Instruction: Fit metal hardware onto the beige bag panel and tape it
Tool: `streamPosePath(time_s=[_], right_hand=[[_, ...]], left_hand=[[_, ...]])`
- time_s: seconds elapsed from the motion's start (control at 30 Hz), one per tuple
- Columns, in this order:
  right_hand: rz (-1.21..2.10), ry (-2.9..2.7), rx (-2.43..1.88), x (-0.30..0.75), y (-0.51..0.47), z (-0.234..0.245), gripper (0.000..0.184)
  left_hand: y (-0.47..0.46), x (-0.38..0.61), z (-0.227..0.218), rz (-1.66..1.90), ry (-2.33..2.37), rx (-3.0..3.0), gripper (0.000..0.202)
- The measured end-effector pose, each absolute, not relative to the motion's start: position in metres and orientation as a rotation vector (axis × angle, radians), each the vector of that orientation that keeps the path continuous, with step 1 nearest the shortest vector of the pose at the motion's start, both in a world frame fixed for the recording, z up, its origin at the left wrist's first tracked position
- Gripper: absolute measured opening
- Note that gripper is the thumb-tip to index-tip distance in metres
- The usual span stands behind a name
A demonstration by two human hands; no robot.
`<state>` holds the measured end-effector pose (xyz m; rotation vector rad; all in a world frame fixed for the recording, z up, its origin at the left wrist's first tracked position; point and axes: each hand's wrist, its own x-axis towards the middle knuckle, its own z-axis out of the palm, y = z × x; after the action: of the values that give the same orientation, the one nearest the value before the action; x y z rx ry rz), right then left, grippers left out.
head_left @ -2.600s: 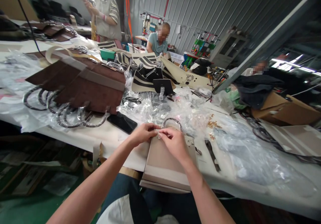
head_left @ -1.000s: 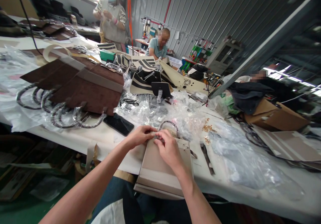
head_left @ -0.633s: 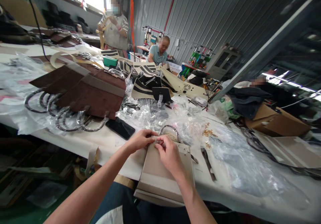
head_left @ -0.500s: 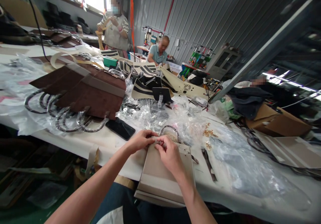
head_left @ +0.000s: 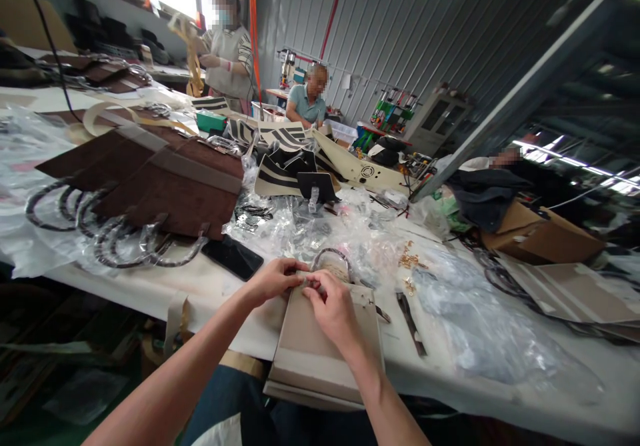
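Observation:
A taupe bag panel (head_left: 320, 359) lies at the table's front edge, its lower end overhanging toward my lap. A dark round bag handle (head_left: 333, 253), seemingly wrapped in clear film, arches from its far edge. At the panel's far left corner, beside the handle's foot, my left hand (head_left: 277, 281) pinches the edge with bent fingers. My right hand (head_left: 330, 306) reaches across the panel to the same corner, thumb and fingers closed. Whatever is between the right fingertips is too small and covered to make out.
Left of my hands are a black phone (head_left: 233, 257) and stacked brown bag panels (head_left: 170, 186) with ring handles. To the right lie a dark strap (head_left: 413, 325), small brass fittings (head_left: 410, 259) and crumpled clear plastic (head_left: 480, 319). Two co-workers are across the table.
My hands stay at the same corner of the panel, with only slight finger movement. The view has shifted a little. One co-worker across the table has raised a tan strip.

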<state>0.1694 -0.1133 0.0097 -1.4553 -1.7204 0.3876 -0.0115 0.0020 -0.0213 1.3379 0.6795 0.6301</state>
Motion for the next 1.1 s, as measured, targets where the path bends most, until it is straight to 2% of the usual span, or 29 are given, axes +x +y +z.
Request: streamPosePath(time_s=[0.33,0.47,0.53,0.63,0.8,0.97,1.1], right_hand=[[0.497,-1.700,-1.443,0.181,-0.111,0.029,0.028],[0.245,-1.604,-1.498,0.213,-0.124,0.057,0.021],[0.227,-1.721,-1.543,0.230,-0.138,0.069,0.021],[0.386,-1.974,-1.594,0.248,-0.159,0.078,0.031],[0.419,-2.172,-1.587,0.251,-0.170,0.072,0.035],[0.283,-2.280,-1.698,0.244,-0.166,0.067,0.035],[0.171,-2.247,-1.765,0.247,-0.161,0.043,0.035]], left_hand=[[-0.002,-0.013,-0.012,0.617,0.710,1.351,0.052],[-0.003,-0.013,-0.010,0.611,0.738,1.320,0.050],[-0.002,-0.013,-0.010,0.591,0.743,1.308,0.051],[0.001,-0.013,-0.012,0.548,0.742,1.282,0.054],[0.003,-0.013,-0.013,0.542,0.737,1.276,0.060],[0.000,-0.010,-0.012,0.607,0.735,1.311,0.053],[0.006,-0.008,-0.019,0.633,0.723,1.301,0.054]])
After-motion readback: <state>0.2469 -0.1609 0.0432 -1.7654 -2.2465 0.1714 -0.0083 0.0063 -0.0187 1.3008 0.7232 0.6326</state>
